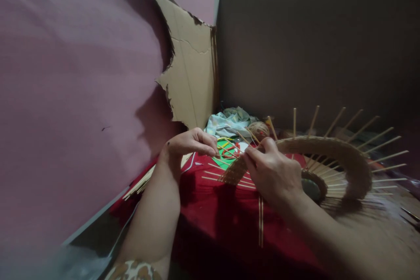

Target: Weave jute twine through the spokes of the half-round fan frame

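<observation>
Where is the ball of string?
In the head view, the round tan ball of string sits behind the right hand, between the crumpled pale cloth and the woven straw basket.

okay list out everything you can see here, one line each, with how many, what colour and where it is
woven basket: one, tan, half made, on its side right of centre, under the right hand
upright sticks: many, pale tan, fanning out from the basket rim
loose sticks: several, pale tan, lying on the red cloth
stick bundle: one, pale tan, at the cloth's left edge
red cloth: one, red, under the work
ball of cord: one, tan, behind the hands
crumpled cloth: one, pale green-white, in the corner
cardboard: one torn sheet, brown, leaning against the pink wall
left hand: one, pinching a strand
right hand: one, gripping the basket rim
</observation>
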{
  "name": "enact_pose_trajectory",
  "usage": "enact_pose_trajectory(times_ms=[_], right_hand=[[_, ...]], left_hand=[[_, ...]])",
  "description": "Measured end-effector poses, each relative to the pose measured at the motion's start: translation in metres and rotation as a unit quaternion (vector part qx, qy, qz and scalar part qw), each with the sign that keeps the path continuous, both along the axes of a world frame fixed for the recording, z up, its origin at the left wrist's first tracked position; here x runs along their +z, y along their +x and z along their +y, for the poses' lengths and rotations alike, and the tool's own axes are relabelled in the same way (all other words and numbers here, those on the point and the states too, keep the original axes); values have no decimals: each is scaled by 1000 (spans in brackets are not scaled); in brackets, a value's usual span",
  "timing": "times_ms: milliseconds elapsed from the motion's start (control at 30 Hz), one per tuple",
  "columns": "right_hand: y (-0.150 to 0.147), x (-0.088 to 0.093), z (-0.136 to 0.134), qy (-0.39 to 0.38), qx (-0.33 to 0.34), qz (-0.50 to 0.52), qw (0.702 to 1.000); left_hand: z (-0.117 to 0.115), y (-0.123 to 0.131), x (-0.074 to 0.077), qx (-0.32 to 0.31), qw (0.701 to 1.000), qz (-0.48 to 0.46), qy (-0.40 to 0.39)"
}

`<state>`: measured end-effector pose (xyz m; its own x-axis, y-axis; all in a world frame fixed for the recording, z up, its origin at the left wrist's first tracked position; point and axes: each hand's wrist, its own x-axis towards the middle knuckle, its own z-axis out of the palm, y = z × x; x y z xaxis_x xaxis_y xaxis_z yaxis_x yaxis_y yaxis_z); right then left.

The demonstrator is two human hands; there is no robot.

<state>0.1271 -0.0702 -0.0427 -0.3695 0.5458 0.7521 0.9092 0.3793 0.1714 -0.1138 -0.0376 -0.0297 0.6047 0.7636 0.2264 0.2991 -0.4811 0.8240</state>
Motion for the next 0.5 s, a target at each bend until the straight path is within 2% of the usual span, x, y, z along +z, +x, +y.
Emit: enact_pose_trajectory(times_ms=[367, 500], right_hand=[[4, 5, 5, 23, -9, 11, 1000], [4, 4, 4, 27, -9, 9, 1000]], left_hand=[[-1, -7, -4, 74, 993, -55, -75], [2, -4, -5, 75, 991, -42, -103]])
